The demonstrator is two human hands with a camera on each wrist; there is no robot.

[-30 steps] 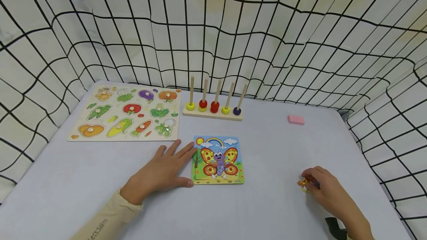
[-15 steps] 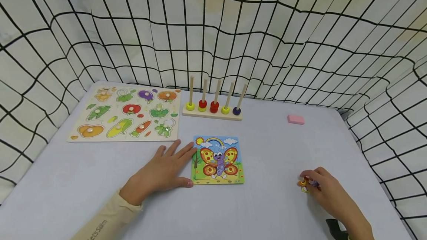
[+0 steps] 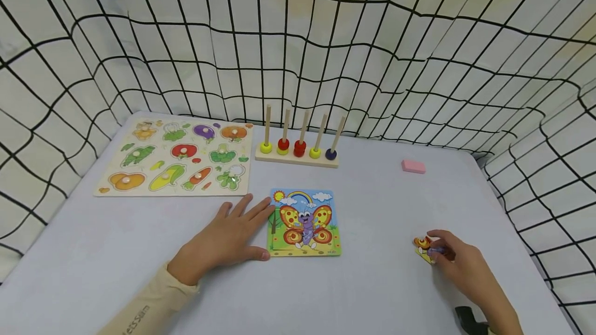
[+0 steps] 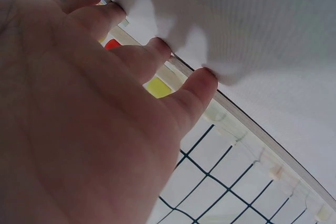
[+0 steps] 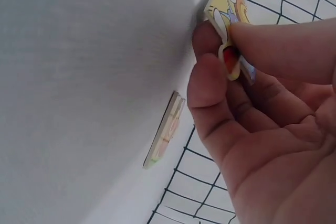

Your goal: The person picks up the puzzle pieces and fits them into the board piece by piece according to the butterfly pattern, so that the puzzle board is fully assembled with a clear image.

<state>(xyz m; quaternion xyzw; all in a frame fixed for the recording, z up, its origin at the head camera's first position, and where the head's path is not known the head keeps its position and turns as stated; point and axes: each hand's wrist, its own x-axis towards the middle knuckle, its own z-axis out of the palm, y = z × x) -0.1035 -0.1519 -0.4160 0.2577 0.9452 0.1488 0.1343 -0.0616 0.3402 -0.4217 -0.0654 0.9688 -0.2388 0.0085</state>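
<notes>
My right hand (image 3: 465,265) pinches a butterfly jigsaw piece (image 3: 422,245) between thumb and fingers at the right of the table. Close up in the right wrist view, the piece (image 5: 218,9) is tilted, and part of it is hidden by the thumb and fingers. At the middle of the table lies a square butterfly puzzle (image 3: 304,224) with a rainbow and a sun. Palm down, my left hand (image 3: 221,239) spreads its fingers at the puzzle's left edge, where fingertips and thumb touch it. The left wrist view shows that hand (image 4: 79,108) with straight fingers.
A vegetable peg puzzle board (image 3: 204,150) lies at the back left. Beside it stands a wooden bead stacker (image 3: 288,159) with upright pegs and coloured beads. A pink block (image 3: 413,167) sits at the back right. Black netting (image 3: 326,45) surrounds the table's back and sides.
The right hand has turned the butterfly piece and shifted it slightly away from the body, so more of the piece shows. The left hand and the puzzle keep their places.
</notes>
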